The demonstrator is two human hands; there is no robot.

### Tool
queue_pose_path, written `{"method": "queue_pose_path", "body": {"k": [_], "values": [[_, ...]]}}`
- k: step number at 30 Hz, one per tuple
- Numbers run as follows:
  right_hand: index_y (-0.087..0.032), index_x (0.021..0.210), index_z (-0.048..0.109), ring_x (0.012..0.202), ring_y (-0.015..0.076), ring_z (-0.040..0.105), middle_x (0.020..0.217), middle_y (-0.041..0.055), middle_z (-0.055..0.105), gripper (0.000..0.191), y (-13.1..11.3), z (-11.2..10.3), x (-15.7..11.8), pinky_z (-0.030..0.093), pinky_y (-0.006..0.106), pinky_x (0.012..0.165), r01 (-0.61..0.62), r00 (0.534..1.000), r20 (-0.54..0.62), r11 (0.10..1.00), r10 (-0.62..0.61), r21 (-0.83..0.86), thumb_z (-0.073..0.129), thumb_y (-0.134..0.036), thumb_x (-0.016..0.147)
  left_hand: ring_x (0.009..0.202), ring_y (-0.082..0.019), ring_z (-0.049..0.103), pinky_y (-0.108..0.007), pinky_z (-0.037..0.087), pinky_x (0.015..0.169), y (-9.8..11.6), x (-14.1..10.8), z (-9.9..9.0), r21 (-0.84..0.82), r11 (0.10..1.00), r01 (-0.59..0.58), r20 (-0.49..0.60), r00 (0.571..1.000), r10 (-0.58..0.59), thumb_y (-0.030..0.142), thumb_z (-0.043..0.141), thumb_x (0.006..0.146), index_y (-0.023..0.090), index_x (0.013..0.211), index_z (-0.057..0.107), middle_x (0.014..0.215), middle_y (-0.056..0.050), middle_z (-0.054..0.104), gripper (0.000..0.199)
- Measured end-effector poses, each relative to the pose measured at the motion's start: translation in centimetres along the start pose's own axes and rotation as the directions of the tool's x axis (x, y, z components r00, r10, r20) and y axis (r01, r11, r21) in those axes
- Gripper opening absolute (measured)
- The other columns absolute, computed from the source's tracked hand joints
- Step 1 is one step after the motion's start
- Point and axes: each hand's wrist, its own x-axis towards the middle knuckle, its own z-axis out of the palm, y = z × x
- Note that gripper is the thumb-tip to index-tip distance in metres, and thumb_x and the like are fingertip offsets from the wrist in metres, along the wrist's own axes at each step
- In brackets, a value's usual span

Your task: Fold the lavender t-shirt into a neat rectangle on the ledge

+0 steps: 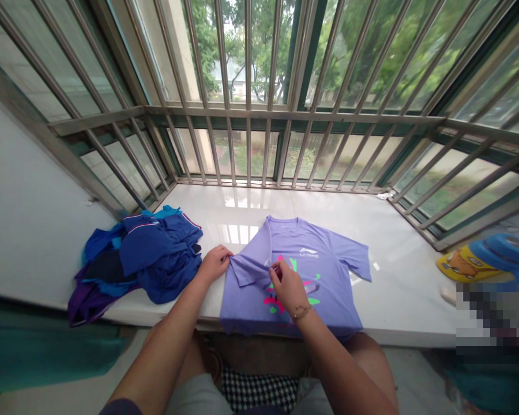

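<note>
A lavender T-shirt (pixel 328 288) with a white logo and a bright pink and green print lies on the white sill, its collar toward the window. Its left side is folded inward, so that sleeve lies across the front. My left hand (pixel 216 262) pinches the fabric at the outer edge of this fold. Over the print, my right hand (pixel 288 282) pinches the end of the folded sleeve. The other sleeve spreads out flat to the right, and the hem hangs over the sill's front edge.
A heap of blue and purple clothes (pixel 155 253) sits left of the shirt. At the right end stands a yellow and blue bottle (pixel 484 259), near a blurred-out patch. Metal bars (pixel 248 144) line the window behind the white sill (pixel 406 300).
</note>
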Motion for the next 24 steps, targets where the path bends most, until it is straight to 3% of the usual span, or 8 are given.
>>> {"method": "queue_pose_path", "body": {"k": [4,7,10,12,14,16,19,24], "values": [[-0.024,0.100,0.064,0.072,0.0197,0.067,0.078,0.0004,0.070,0.013,0.6,0.5,-0.1,0.041,0.029,0.068,-0.046,0.999,0.016,0.999,0.046,-0.003,0.056,-0.035,0.100,0.090,-0.021,0.067,-0.034,0.055,0.086,0.9,-0.1,-0.5,0.047,0.998,0.030,-0.014,0.999,-0.029,0.011,0.054,0.090,0.020,0.100,0.079,0.098,-0.007,0.069,0.028],[-0.024,0.098,0.063,0.072,0.0193,0.067,0.078,0.0002,0.070,0.011,0.9,0.8,0.1,0.042,0.028,0.069,-0.060,0.998,0.026,0.998,0.060,0.009,0.058,-0.033,0.100,0.108,-0.026,0.068,-0.041,0.055,0.100,3.4,-0.6,0.1,0.118,0.993,-0.020,-0.031,0.999,0.024,0.023,0.060,0.096,0.021,0.110,0.078,0.112,-0.010,0.072,0.023],[-0.024,0.098,0.064,0.072,0.0185,0.067,0.078,-0.0005,0.070,0.011,0.8,1.1,0.8,0.043,0.028,0.070,-0.033,0.999,0.032,0.999,0.032,0.033,0.059,-0.033,0.100,0.135,-0.035,0.060,-0.052,0.046,0.118,7.0,-1.1,2.6,0.155,0.979,-0.130,0.058,0.991,0.122,0.043,0.080,0.087,0.021,0.142,0.066,0.145,-0.016,0.067,0.061],[-0.024,0.100,0.066,0.073,0.0181,0.067,0.080,-0.0003,0.072,0.010,0.4,1.1,1.5,0.044,0.027,0.071,-0.001,0.999,0.050,0.999,-0.001,0.044,0.061,-0.033,0.101,0.147,-0.039,0.052,-0.057,0.039,0.126,9.1,-1.0,4.7,0.160,0.978,-0.133,0.091,0.989,0.119,0.042,0.087,0.080,0.019,0.155,0.055,0.160,-0.018,0.057,0.084],[-0.024,0.101,0.068,0.078,0.0181,0.070,0.086,0.0009,0.075,0.011,0.2,0.9,2.7,0.046,0.027,0.074,0.058,0.995,0.082,0.997,-0.061,0.046,0.061,-0.033,0.102,0.148,-0.037,0.053,-0.057,0.037,0.128,10.3,-0.5,6.5,0.117,0.991,-0.071,0.068,0.996,0.063,0.031,0.077,0.088,0.016,0.153,0.057,0.160,-0.019,0.058,0.070],[-0.024,0.102,0.070,0.086,0.0184,0.073,0.093,0.0022,0.079,0.016,0.2,0.4,4.6,0.048,0.027,0.079,0.095,0.989,0.112,0.995,-0.097,0.024,0.058,-0.034,0.106,0.137,-0.032,0.064,-0.052,0.046,0.122,10.6,0.1,7.5,0.017,0.999,0.047,0.003,0.999,-0.047,0.023,0.059,0.099,0.015,0.141,0.067,0.145,-0.018,0.070,0.043],[-0.024,0.109,0.073,0.101,0.0195,0.075,0.105,0.0042,0.082,0.023,1.1,-0.6,8.7,0.050,0.027,0.092,0.025,0.995,0.103,0.998,-0.019,-0.061,0.051,-0.031,0.110,0.119,-0.028,0.074,-0.048,0.057,0.109,10.0,0.4,7.9,-0.147,0.971,0.188,-0.116,0.972,-0.205,0.029,0.041,0.110,0.017,0.128,0.073,0.125,-0.015,0.079,0.039],[-0.020,0.136,0.067,0.115,0.0184,0.074,0.128,0.0092,0.078,0.033,3.3,0.2,17.3,0.051,0.026,0.102,-0.125,0.989,0.063,0.988,0.131,-0.092,0.049,-0.023,0.109,0.138,-0.026,0.066,-0.054,0.043,0.128,9.3,-0.4,8.2,-0.183,0.983,0.015,-0.173,0.984,-0.048,0.030,0.044,0.110,0.023,0.142,0.068,0.144,-0.010,0.073,0.041]]}}
